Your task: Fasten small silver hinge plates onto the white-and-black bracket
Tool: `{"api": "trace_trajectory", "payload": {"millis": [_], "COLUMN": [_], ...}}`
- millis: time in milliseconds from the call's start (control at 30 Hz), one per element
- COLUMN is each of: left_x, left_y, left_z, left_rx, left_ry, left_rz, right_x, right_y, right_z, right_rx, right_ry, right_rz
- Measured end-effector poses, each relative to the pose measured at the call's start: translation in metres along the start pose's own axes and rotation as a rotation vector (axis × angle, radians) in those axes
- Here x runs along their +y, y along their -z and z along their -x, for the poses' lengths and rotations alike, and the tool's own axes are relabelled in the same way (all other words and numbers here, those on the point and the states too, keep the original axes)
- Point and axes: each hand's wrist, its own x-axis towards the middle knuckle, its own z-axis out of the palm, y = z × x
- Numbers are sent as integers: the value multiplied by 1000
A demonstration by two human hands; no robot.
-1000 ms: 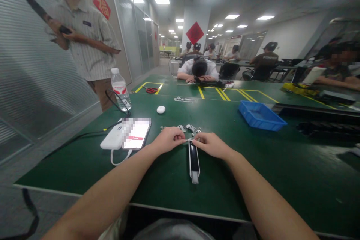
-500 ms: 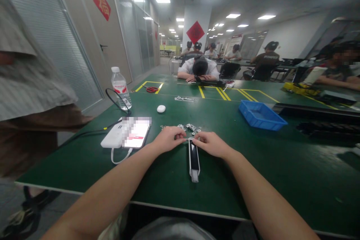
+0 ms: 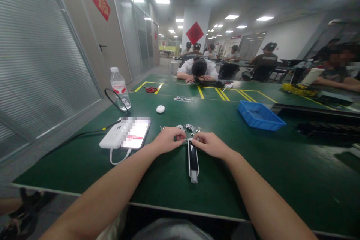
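Observation:
A slim pen-shaped device point(image 3: 192, 159) with a white edge, a long black face and a grey tip lies on the green table, pointing towards me. At its far end, my left hand point(image 3: 170, 137) is closed in a pinch; whatever its fingertips hold is too small to make out. My right hand point(image 3: 210, 143) is closed too, with thumb and fingertips pressed on the same far end of the device. Just beyond both hands lie several small metal parts point(image 3: 190, 128) and small rings point(image 3: 198, 131), partly hidden behind the fingers.
To the left are a phone point(image 3: 137, 135), a white power bank point(image 3: 111, 137) with cables, and a water bottle point(image 3: 119, 88). A white earbud case point(image 3: 160, 109), red scissors point(image 3: 151, 90) and a blue tray point(image 3: 260, 116) lie farther back. A person point(image 3: 198, 68) rests head-down across the table.
The person walking at the left has mostly left view; a foot still shows low at the left edge. My hands and the device have barely moved.

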Motion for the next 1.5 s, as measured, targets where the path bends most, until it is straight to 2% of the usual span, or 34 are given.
{"api": "trace_trajectory", "payload": {"millis": [667,1500], "left_x": [-5,-4], "left_y": [-8,-9], "left_z": [-1,-2], "left_rx": [1,-13], "left_ry": [-89,-85], "left_rz": [16,-36], "right_x": [1,-4], "right_y": [-3,-2], "right_z": [-1,0], "right_rx": [25,46], "right_ry": [11,19], "right_rz": [3,8]}}
